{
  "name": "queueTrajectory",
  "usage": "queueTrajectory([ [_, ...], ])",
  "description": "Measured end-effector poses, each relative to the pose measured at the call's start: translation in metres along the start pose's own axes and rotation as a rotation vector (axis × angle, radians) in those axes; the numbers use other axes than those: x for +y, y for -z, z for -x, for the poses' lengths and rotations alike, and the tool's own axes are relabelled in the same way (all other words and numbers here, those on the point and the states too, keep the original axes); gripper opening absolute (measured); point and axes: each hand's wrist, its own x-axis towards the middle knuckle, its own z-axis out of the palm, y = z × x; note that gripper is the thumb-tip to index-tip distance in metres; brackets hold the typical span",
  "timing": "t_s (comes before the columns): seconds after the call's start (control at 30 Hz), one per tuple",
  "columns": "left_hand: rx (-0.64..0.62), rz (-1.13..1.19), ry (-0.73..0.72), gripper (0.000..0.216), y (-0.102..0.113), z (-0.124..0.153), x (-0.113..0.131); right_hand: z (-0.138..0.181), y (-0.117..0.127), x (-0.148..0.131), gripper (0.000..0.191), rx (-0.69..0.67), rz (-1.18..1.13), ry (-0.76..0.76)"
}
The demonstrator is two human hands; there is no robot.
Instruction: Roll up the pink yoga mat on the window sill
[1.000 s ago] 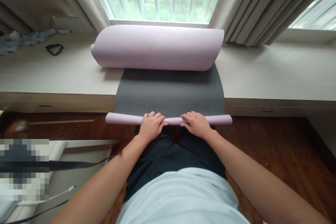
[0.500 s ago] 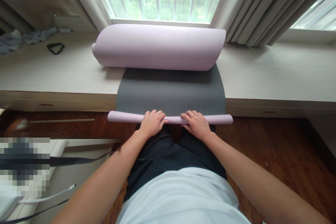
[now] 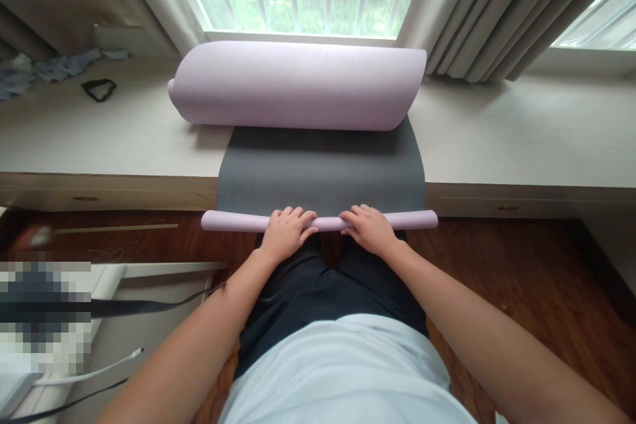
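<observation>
A yoga mat, pale purple outside and grey ribbed inside, lies with one end in a loose, wide roll on the ledge below the window. Its grey face hangs over the ledge's front edge towards me, and the near end is rolled into a thin, tight tube. My left hand is closed round this tube left of its middle, fingers over the top and thumb on the near side. Right of the middle my right hand grips the tube the same way. Both ends of the tube stick out past my hands.
The pale ledge runs the full width under the window. A black band and crumpled greyish pieces lie on it at the left. Grey curtains hang at both sides. A white cable and dark straps are at lower left.
The view has shifted slightly, so the scene sits a little further left and up. My hands keep their grip on the thin tube, with little visible difference in the roll.
</observation>
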Motion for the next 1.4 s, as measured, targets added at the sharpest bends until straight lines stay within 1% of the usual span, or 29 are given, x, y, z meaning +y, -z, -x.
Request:
queueTrajectory([
  [0.07, 0.009, 0.007, -0.018, 0.042, -0.001, 0.000, -0.001, -0.002, 0.002, 0.001, 0.030, -0.015, -0.015, 0.000],
  [0.2, 0.097, 0.031, -0.008, 0.037, -0.004, 0.000, -0.001, -0.005, 0.004, 0.003, 0.030, -0.036, -0.039, -0.009],
  [0.27, 0.115, 0.036, -0.004, 0.034, -0.005, -0.001, 0.001, -0.006, 0.004, 0.004, 0.030, -0.037, -0.050, -0.017],
  [0.5, 0.072, 0.030, 0.026, 0.032, -0.004, -0.004, 0.008, -0.008, 0.004, 0.005, 0.032, -0.036, -0.062, -0.036],
  [0.77, -0.014, 0.053, 0.045, 0.029, 0.000, -0.015, 0.006, -0.004, 0.003, 0.003, 0.036, -0.008, -0.002, -0.016],
  [0.97, -0.047, 0.065, 0.035, 0.030, 0.003, -0.021, 0.000, 0.002, -0.005, 0.001, 0.043, 0.089, 0.075, 0.018],
  [1.07, -0.060, 0.074, 0.040, 0.029, 0.003, -0.024, 0.000, 0.002, -0.009, 0.000, 0.049, 0.097, 0.114, 0.005],
  [1.2, -0.091, 0.092, 0.076, 0.027, 0.004, -0.029, 0.000, -0.003, -0.009, 0.001, 0.041, 0.074, 0.115, -0.039],
  [1.3, -0.112, 0.100, 0.087, 0.027, 0.004, -0.032, -0.002, -0.007, -0.006, 0.003, 0.036, 0.056, 0.096, -0.034],
  [1.4, -0.100, 0.084, 0.077, 0.029, 0.002, -0.031, -0.004, -0.010, -0.004, 0.003, 0.034, 0.042, 0.079, -0.045],
])
